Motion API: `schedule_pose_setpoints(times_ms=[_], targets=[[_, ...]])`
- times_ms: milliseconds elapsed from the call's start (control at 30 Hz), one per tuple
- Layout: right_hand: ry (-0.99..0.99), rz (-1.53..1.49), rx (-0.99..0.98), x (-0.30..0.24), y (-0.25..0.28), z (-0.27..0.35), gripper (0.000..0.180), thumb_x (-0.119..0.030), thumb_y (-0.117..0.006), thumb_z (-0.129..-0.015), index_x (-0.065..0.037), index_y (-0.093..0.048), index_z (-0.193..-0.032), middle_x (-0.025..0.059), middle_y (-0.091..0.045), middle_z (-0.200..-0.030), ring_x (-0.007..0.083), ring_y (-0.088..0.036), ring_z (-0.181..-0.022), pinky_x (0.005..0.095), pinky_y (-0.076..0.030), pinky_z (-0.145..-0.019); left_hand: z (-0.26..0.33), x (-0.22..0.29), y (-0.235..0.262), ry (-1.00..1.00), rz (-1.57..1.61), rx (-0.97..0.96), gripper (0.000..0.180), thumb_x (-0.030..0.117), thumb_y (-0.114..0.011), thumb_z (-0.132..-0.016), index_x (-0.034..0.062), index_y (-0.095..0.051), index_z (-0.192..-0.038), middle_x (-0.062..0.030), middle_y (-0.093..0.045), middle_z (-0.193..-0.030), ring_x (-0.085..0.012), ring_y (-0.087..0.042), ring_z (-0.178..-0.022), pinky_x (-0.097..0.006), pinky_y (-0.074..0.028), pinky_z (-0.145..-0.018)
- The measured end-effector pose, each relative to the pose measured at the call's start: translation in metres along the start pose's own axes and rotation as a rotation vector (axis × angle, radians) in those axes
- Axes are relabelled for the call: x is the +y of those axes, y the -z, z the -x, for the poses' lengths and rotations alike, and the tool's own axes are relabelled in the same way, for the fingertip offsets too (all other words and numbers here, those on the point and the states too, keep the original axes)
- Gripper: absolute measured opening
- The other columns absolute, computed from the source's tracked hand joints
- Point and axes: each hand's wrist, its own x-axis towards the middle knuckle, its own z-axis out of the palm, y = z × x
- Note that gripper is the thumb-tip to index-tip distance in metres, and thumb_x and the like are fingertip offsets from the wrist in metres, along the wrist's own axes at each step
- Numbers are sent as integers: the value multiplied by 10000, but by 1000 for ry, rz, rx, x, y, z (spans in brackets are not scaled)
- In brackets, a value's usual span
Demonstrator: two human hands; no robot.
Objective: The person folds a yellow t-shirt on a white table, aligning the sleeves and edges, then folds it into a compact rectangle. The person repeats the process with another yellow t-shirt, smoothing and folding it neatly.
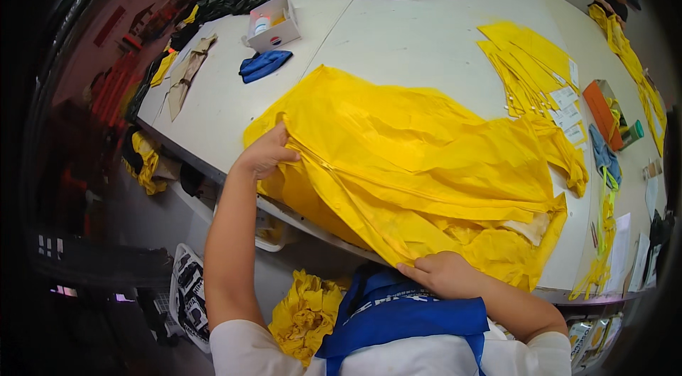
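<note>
A thin, crinkled yellow jacket (426,142) lies spread over the near part of the white table, with a long zip running across its front. My left hand (266,152) is closed on its edge at the left end, thumb and fingers pinching the fabric beside the zip. At the jacket's near edge, close to my body, my right hand (444,273) holds the fabric, its fingers pointing left. Part of that hand's grip is hidden by the hand itself. A pale beige patch (531,228) shows in an opening at the jacket's right end.
Beyond the jacket are a blue cloth (265,65) and a white box (275,24). Stacked yellow pieces with white labels (529,67) lie right, near an orange box (604,113). Crumpled yellow fabric (305,312) sits below the table edge. Another person (614,0) handles yellow fabric far right.
</note>
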Motion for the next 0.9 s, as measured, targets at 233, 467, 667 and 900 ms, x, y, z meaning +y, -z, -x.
schedule_pose_setpoints(times_ms=[233, 467, 667, 900], targets=[[-368, -708, 474, 11, 13, -128, 310, -304, -552, -922, -8, -644, -933, 112, -658, -808, 199, -625, -683, 308, -492, -652, 21, 18, -29, -23, -77, -122, 879, -130, -497, -653, 26, -176, -1456, -76, -319, -1463, -194, -310, -1340, -265, -226, -1091], [-503, -1117, 437, 30, 46, -165, 299, -298, -545, -939, -28, -630, -843, 46, -603, -702, 94, -558, -585, 207, -437, -553, 24, 49, -54, -112, -256, -248, 840, -74, -555, -713, 19, -165, -1451, -96, -349, -1425, -195, -339, -1309, -285, -277, -1073], [-460, -720, 243, 46, 77, -92, 296, -265, -521, -931, -47, -615, -754, 24, -561, -660, 101, -502, -592, 254, -421, -562, 4, 54, -70, -214, -453, 210, 591, 163, -635, -861, -21, -363, -1353, -142, -532, -1253, -213, -497, -1164, -298, -374, -1006], [-1003, -551, 85, 90, 101, 152, 323, -344, -542, -885, -78, -637, -729, 47, -581, -657, 158, -534, -636, 321, -443, -606, 2, 120, -11, -425, 186, 56, 396, 109, -530, -919, 23, -442, -1296, -97, -581, -1201, -205, -592, -1060, -322, -462, -929]])
